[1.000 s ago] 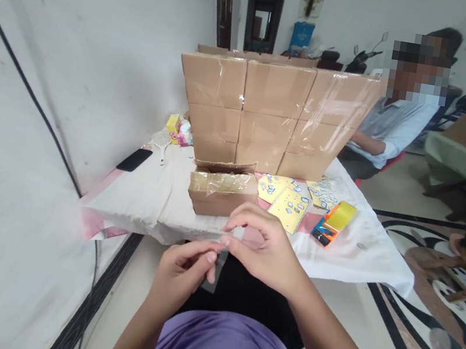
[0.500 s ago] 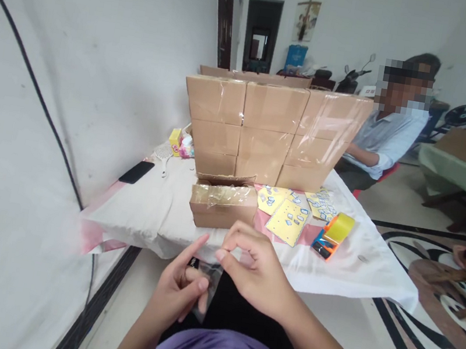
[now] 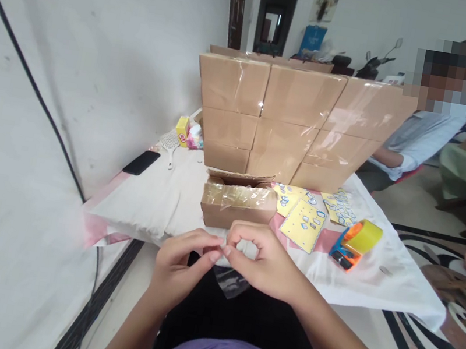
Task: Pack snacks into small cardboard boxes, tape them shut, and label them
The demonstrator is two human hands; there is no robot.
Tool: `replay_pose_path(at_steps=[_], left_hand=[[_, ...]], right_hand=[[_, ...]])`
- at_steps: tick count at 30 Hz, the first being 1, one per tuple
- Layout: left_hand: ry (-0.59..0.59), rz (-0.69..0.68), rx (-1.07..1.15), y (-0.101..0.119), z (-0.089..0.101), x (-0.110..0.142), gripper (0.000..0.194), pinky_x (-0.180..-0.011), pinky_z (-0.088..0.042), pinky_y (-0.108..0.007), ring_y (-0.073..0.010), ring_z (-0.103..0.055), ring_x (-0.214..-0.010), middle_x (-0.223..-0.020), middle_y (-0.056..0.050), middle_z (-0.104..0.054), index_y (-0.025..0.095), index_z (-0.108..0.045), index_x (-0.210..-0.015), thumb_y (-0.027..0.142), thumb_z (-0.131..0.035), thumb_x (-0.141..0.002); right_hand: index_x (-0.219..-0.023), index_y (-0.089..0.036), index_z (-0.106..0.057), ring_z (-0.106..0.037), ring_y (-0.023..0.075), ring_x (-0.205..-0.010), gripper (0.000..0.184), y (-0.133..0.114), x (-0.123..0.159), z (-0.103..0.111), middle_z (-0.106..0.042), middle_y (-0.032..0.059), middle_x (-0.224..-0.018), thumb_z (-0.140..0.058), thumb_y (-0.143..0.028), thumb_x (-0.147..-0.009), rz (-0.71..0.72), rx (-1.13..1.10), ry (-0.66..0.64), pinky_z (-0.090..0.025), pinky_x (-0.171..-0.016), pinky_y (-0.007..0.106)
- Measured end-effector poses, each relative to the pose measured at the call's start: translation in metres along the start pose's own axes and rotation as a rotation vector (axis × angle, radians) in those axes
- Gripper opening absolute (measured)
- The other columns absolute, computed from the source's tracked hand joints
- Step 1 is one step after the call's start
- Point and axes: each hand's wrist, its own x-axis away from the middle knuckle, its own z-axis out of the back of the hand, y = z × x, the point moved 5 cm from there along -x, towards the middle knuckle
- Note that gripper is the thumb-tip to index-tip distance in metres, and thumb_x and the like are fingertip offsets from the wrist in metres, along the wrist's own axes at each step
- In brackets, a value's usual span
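Note:
In front of my body, my left hand and my right hand meet fingertip to fingertip, each closed in a pinch. A small clear plastic bag hangs below the pinched fingers. Its upper edge is mostly hidden behind my hands. Just beyond them on the table stands a small open cardboard box, clear tape along its upper side. Yellow printed sheets lie to its right, partly overlapping. Further right is an orange and blue tape dispenser with a yellowish roll.
Stacked cardboard boxes form a wall behind the small box. A black phone, a white brush-like item and a yellow carton lie at left. Another person sits beyond the table's right side.
My left hand has come up from beside the bag, its fingers closing into a pinch against my right fingertips. The bag now hangs further right. The camera view has tilted and shifted.

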Motion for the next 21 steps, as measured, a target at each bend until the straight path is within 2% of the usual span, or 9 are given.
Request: replay_pose_path(at_steps=[5,10,13,15,17,19,21], left_hand=[[-0.011,0.063,-0.003,-0.021,0.003,-0.013,0.021,-0.066,-0.051,-0.021,-0.0117,-0.067,-0.073,-0.083,0.000,-0.074,0.024,-0.076,-0.099,0.008,-0.070,-0.088],[0.021,0.152,0.091,-0.045,0.003,-0.014,0.010,-0.062,-0.049,-0.022,-0.0110,-0.062,-0.069,-0.076,0.002,-0.068,0.022,-0.068,-0.091,0.012,-0.067,-0.091],[0.088,0.092,-0.001,-0.052,0.010,-0.023,0.010,-0.068,-0.051,-0.025,-0.0129,-0.063,-0.073,-0.077,0.001,-0.066,0.022,-0.064,-0.091,0.013,-0.065,-0.092],[0.118,-0.025,-0.200,-0.053,0.015,-0.040,0.009,-0.078,-0.053,-0.031,-0.0166,-0.066,-0.085,-0.088,-0.002,-0.070,0.022,-0.065,-0.096,0.014,-0.065,-0.092],[0.062,-0.103,-0.466,-0.059,0.010,-0.061,0.017,-0.096,-0.051,-0.041,-0.0241,-0.066,-0.110,-0.113,-0.009,-0.073,0.022,-0.066,-0.110,0.021,-0.064,-0.093],[-0.065,-0.090,-0.695,-0.073,-0.002,-0.080,0.037,-0.114,-0.038,-0.055,-0.0327,-0.052,-0.137,-0.141,-0.014,-0.064,0.021,-0.062,-0.130,0.029,-0.062,-0.094],[-0.147,-0.033,-0.822,-0.088,-0.016,-0.091,0.046,-0.122,-0.020,-0.065,-0.0361,-0.039,-0.149,-0.152,-0.013,-0.056,0.021,-0.056,-0.142,0.032,-0.056,-0.097]], right_hand=[[-0.074,-0.019,-0.058,-0.054,0.0121,-0.073,0.019,0.020,-0.020,0.006,-0.058,-0.0023,-0.076,-0.061,-0.023,-0.093,-0.063,-0.056,0.015,-0.042,-0.069,0.025],[-0.072,-0.019,-0.058,-0.052,0.0125,-0.072,0.021,0.033,-0.035,0.016,-0.058,-0.0019,-0.075,-0.062,-0.023,-0.092,-0.105,-0.031,0.018,-0.041,-0.068,0.026],[-0.072,-0.019,-0.058,-0.054,0.0124,-0.071,0.023,0.041,-0.043,0.030,-0.058,-0.0017,-0.073,-0.064,-0.025,-0.093,-0.108,-0.037,0.070,-0.043,-0.068,0.026],[-0.073,-0.019,-0.060,-0.056,0.0124,-0.067,0.023,0.046,-0.048,0.042,-0.059,-0.0017,-0.070,-0.065,-0.029,-0.094,-0.143,-0.067,0.141,-0.045,-0.064,0.026],[-0.073,-0.020,-0.060,-0.055,0.0114,-0.060,0.026,0.044,-0.051,0.050,-0.059,-0.0022,-0.065,-0.065,-0.032,-0.095,-0.177,-0.071,0.210,-0.045,-0.058,0.024],[-0.073,-0.020,-0.062,-0.056,0.0106,-0.057,0.025,0.033,-0.051,0.058,-0.061,-0.0020,-0.064,-0.066,-0.032,-0.095,-0.162,-0.023,0.225,-0.046,-0.055,0.023],[-0.073,-0.021,-0.063,-0.059,0.0106,-0.057,0.026,0.016,-0.048,0.070,-0.063,-0.0014,-0.064,-0.067,-0.036,-0.095,-0.077,0.029,0.219,-0.047,-0.055,0.023]])
